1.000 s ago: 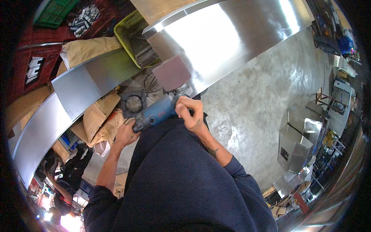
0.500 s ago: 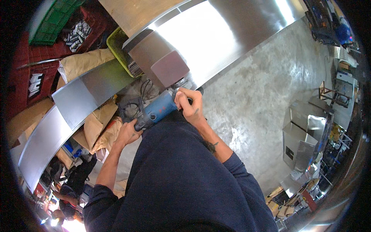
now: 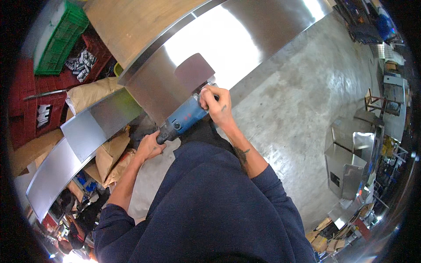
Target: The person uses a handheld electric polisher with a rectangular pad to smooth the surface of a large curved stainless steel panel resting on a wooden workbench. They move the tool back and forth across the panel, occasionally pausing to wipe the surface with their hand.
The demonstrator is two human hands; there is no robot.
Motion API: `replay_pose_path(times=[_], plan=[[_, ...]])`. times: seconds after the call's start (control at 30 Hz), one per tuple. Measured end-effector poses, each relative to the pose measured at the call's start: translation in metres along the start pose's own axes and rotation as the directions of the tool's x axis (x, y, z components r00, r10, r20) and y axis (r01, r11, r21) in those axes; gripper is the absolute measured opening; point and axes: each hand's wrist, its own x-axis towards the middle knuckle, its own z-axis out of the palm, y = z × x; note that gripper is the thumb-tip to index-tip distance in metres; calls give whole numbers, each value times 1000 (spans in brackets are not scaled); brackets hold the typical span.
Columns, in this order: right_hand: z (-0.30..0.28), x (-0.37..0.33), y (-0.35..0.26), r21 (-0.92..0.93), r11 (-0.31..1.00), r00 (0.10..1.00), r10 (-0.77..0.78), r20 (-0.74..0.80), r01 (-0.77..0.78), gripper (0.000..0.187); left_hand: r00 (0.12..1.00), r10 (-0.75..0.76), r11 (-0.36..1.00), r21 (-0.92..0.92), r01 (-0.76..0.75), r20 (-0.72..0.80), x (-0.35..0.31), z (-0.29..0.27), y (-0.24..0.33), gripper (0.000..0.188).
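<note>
Both my hands hold a blue power polisher (image 3: 186,116) with a wide reddish-brown head (image 3: 194,73). My left hand (image 3: 150,144) is wrapped round the black rear grip. At the front, my right hand (image 3: 218,104) is closed on the handle beside the head. The head lies over a long shiny stainless steel sheet (image 3: 149,85), near its left part. Whether it touches the metal cannot be made out. A bright reflection covers the middle of the sheet.
A wooden board (image 3: 127,26) lies beyond the sheet. To the left are red crates (image 3: 24,101), a green crate (image 3: 63,39), brown paper sacks (image 3: 90,94) and another bent metal sheet (image 3: 55,164). Steel cabinets (image 3: 346,158) stand on the concrete floor (image 3: 289,114) at right.
The polisher and both hands have moved rightward along the sheet, away from its left end. My view has shifted too, and the yellow-green bin is now mostly hidden behind the sheet.
</note>
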Motion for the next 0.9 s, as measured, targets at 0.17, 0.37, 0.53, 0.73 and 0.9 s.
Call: replay_pose_path(times=[0.17,0.37,0.53,0.73,0.9], plan=[[-38,22,-3,62,998,999,10,-53,-7,40,1000,15,999,-46,-15,18,19,-7,51,50],[-90,48,-7,60,998,999,0,-41,3,38,997,65,994,-90,-61,36,44,-13,104,48],[-133,77,-19,86,996,999,21,-38,-18,37,993,114,993,-31,-114,-6,77,-12,141,46],[-186,112,-27,40,999,1000,-20,3,20,37,994,106,991,-77,-107,-16,116,-6,188,47],[-230,137,-39,48,999,1000,-8,23,7,38,998,42,997,-59,-39,46,138,-15,236,46]])
